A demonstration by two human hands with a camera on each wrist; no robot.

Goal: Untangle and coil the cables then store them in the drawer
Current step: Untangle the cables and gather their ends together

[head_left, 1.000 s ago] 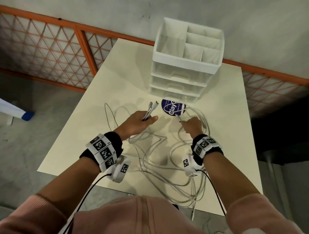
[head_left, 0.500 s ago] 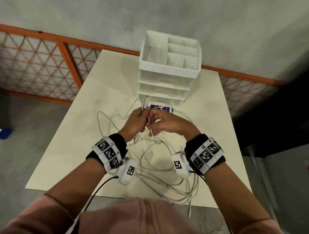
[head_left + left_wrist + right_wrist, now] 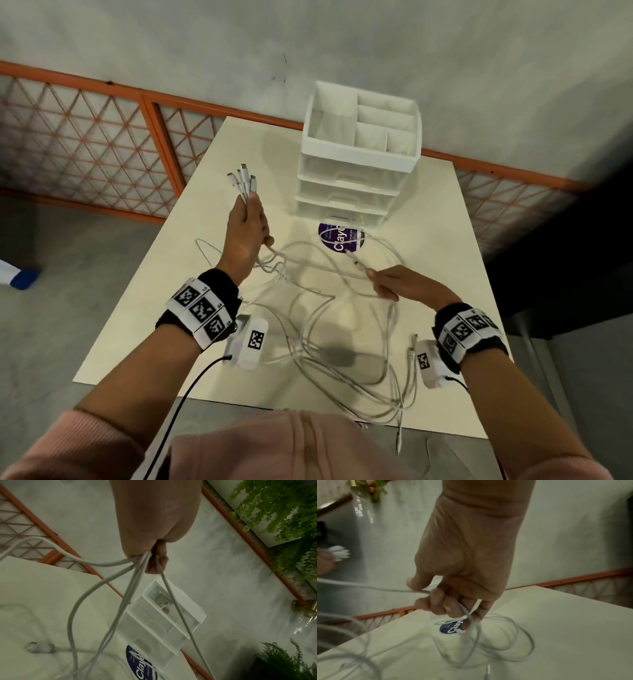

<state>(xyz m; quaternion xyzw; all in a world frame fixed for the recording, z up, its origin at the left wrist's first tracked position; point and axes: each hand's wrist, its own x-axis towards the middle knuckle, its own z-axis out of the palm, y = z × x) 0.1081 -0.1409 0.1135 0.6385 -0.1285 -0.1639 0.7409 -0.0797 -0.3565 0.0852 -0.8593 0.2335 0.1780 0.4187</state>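
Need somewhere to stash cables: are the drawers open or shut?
Shut: all three drawers of the organizer sit flush, none pulled out.

1. Desk (image 3: 219, 284): pale cream top, rectangular, standing against the wall.
2. Round sticker (image 3: 337, 236): dark blue-purple with white lettering, stuck flat on the desk top.
3. Wall (image 3: 342, 44): grey, mottled finish, behind the desk.
4. Railing (image 3: 82, 137): orange frame with diamond lattice infill, running along the foot of the wall on both sides of the desk.
5. Floor (image 3: 68, 308): grey concrete left of the desk.
6. Blue-and-white object (image 3: 17, 275): at the left edge on the floor, kind not determinable.
7. Green plants (image 3: 281, 507): hanging foliage, seen in the left wrist view.
8. Brass fitting (image 3: 305, 607): on the wall, blurred.
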